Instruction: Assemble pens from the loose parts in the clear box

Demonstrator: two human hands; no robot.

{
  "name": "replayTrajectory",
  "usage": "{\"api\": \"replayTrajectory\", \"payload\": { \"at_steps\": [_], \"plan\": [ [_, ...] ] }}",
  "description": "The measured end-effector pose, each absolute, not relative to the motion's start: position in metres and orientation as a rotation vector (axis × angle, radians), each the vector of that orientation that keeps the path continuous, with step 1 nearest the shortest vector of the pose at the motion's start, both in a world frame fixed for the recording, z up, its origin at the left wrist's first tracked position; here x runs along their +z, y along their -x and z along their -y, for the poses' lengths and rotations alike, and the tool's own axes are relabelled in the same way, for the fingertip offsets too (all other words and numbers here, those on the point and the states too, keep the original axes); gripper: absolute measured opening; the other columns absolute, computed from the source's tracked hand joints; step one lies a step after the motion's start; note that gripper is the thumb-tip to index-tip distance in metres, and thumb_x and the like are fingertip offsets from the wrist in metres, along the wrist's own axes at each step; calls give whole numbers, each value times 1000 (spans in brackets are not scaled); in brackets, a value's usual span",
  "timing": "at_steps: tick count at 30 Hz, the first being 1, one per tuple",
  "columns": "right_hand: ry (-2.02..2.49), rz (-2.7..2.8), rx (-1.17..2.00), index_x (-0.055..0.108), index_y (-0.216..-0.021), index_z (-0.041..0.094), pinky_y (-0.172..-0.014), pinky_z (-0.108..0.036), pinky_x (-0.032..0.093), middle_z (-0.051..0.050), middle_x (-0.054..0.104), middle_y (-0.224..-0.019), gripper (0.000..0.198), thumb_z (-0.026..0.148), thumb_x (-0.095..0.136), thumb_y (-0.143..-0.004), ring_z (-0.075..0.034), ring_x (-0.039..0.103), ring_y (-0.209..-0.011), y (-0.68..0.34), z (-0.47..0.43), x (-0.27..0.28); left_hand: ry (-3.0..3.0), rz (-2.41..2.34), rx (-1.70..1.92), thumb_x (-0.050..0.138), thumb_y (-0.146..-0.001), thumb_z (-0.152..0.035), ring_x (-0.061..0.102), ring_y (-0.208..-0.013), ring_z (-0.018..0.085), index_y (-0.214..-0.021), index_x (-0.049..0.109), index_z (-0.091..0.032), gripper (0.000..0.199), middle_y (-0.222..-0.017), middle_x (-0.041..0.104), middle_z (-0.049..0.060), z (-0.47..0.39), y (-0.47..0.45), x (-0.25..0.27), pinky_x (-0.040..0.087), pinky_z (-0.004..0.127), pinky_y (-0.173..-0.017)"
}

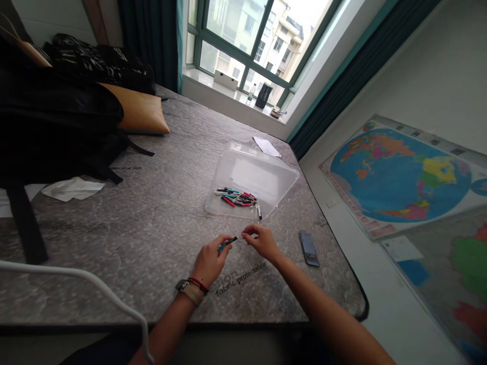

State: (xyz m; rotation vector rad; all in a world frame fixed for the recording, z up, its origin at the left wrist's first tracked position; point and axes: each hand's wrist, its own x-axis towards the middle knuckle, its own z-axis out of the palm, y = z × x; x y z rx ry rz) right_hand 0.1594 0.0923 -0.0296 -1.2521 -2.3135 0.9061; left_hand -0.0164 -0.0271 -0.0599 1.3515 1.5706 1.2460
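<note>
My left hand (210,258) is closed around a slim blue-and-black pen (229,243), whose dark end points up to the right. Close by on the right, the fingers of my right hand (263,242) are pinched together near that pen end, apart from it. Whatever is between those fingertips is too small to make out. Just beyond both hands lies a clear plastic box (262,177), with a pile of red, black, blue and white pen parts (239,198) at its near side.
A phone (309,248) lies on the mattress (160,253) to the right. On the left are a black backpack (57,121), a tan cushion (142,107) and crumpled white paper (72,188). A white tube (95,281) curves across the lower left. A white sheet (267,146) lies behind the box.
</note>
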Motion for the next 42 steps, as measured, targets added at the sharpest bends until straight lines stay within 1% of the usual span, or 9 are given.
{"api": "replayTrajectory", "payload": {
  "at_steps": [2,5,10,15,19,28,32,37,42],
  "plan": [
    [1204,2185,1044,69,-90,21,-57,-26,56,-3,69,-84,19,37,61,-84,-16,66,-71,-168,-63,-32,-1388,-1556,1248,52,-89,-35,66,-101,20,-108,66,-25,26,-107,72,4,29,14,-60,51,33,-89],
    [1162,2062,1139,70,-92,22,-58,-26,58,-3,67,-88,18,36,61,-84,-17,66,-76,-173,-45,-22,-1460,-1525,1260,53,-89,-35,65,-104,20,-107,68,-24,27,-110,72,3,32,10,-59,50,34,-94],
    [1178,1973,1157,70,-91,23,-60,-27,60,-2,66,-85,17,35,60,-84,-16,66,-77,-177,-42,-3,-1535,-1474,1260,51,-90,-36,65,-104,19,-109,68,-24,28,-111,71,3,36,1,-56,51,34,-93],
    [1192,2011,1157,70,-92,23,-62,-29,59,-2,68,-84,16,34,61,-83,-17,66,-76,-181,-34,-3,-1560,-1458,1250,51,-90,-36,65,-105,19,-110,68,-24,29,-112,71,4,36,-4,-55,51,33,-93],
    [1278,1987,1119,69,-89,23,-62,-29,57,-2,69,-80,14,32,64,-81,-17,66,-71,-183,-32,-8,-1553,-1465,1256,51,-90,-35,65,-104,19,-109,68,-25,28,-111,71,3,37,-2,-54,51,32,-92],
    [1287,2060,1058,69,-95,23,-67,-30,55,-4,71,-82,16,32,64,-82,-18,68,-76,-181,-32,-4,-1506,-1461,1272,51,-89,-35,65,-104,19,-107,69,-24,27,-109,72,3,34,0,-60,50,32,-92],
    [1282,2108,981,70,-92,23,-66,-29,54,-3,71,-83,14,31,63,-83,-18,67,-76,-181,-36,-4,-1516,-1437,1253,52,-89,-34,65,-105,19,-109,69,-25,27,-110,72,2,33,-2,-62,50,32,-94],
    [1252,2160,934,70,-91,23,-66,-27,54,-2,71,-86,12,25,61,-83,-17,67,-76,-184,-36,-7,-1512,-1424,1234,52,-89,-34,66,-102,18,-109,69,-26,27,-110,72,1,35,-2,-59,51,31,-90],
    [1241,2195,852,71,-91,21,-65,-25,52,-3,72,-86,13,24,60,-84,-15,66,-76,-187,-35,-7,-1493,-1426,1205,54,-88,-34,66,-103,18,-108,69,-26,27,-110,72,0,34,-1,-57,51,30,-90]
  ]
}}
